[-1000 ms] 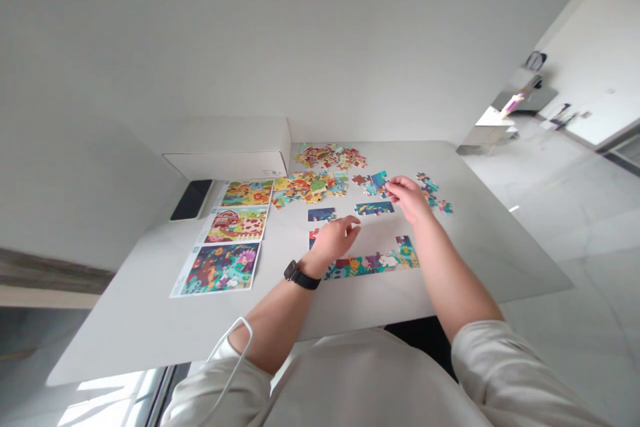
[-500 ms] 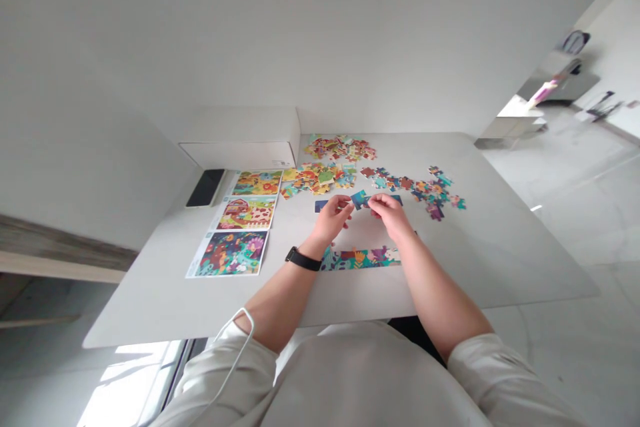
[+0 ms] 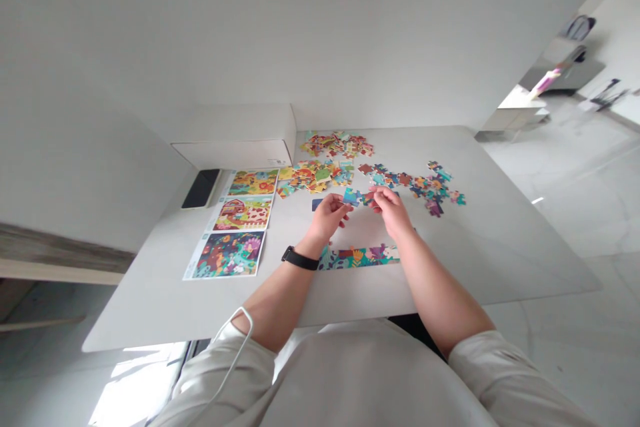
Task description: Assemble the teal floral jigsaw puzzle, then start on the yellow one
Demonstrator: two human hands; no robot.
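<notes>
My left hand [image 3: 329,215], with a black band on its wrist, pinches a blue puzzle piece [image 3: 352,196]. Opposite it, my right hand [image 3: 391,207] grips a darker puzzle piece with some red on it [image 3: 369,199], and the two pieces meet edge to edge; whether they are locked together I cannot tell. Below the hands lies a joined puzzle strip [image 3: 359,257] in teal, red and purple, partly covered by my right forearm. A dark blue puzzle piece [image 3: 317,204] rests on the table just left of my left hand.
Loose puzzle pieces lie in a dark pile [image 3: 431,188] at right, a yellow-orange pile [image 3: 316,175] and a reddish pile [image 3: 338,144] behind. Picture sheets [image 3: 231,254] line the left side. Beyond them are a phone [image 3: 201,188] and a white box [image 3: 235,152].
The blue piece in my left hand has turned flatter and shifted slightly left. The piece in my right hand now shows more plainly, against it. The whole view has shifted a little.
</notes>
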